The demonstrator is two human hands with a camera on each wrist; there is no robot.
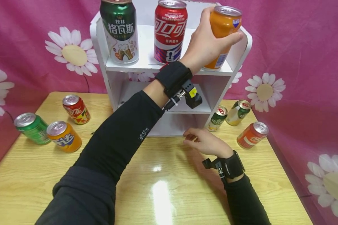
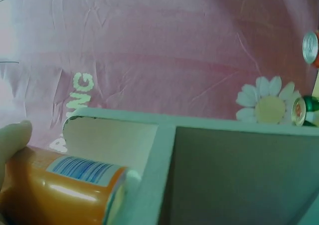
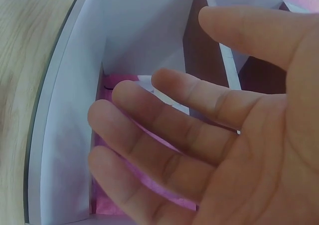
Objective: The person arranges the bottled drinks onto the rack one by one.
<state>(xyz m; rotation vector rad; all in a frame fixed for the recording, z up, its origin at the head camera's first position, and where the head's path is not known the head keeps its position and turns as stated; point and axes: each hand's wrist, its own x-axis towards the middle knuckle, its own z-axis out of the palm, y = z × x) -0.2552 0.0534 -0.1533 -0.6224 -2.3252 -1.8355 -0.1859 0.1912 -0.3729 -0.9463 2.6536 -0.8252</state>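
Observation:
My left hand (image 1: 204, 42) grips an orange Fanta can (image 1: 223, 32) at the right end of the white shelf's top board (image 1: 146, 64). In the left wrist view the orange can (image 2: 65, 185) lies close against the shelf edge, a fingertip on its side. Left of it on the same board stand a red cola can (image 1: 170, 31) and a green and white can (image 1: 121, 34). My right hand (image 1: 208, 142) hovers low before the shelf's bottom compartment, fingers loosely bent. The right wrist view shows that palm (image 3: 249, 160) with nothing in it.
On the table's left are a green can (image 1: 32, 128), an orange can (image 1: 64, 137) and a red-yellow can (image 1: 76, 109). To the right stand two green-gold cans (image 1: 238, 112) and a red can (image 1: 252, 135). A pink flowered cloth (image 1: 298, 78) hangs behind.

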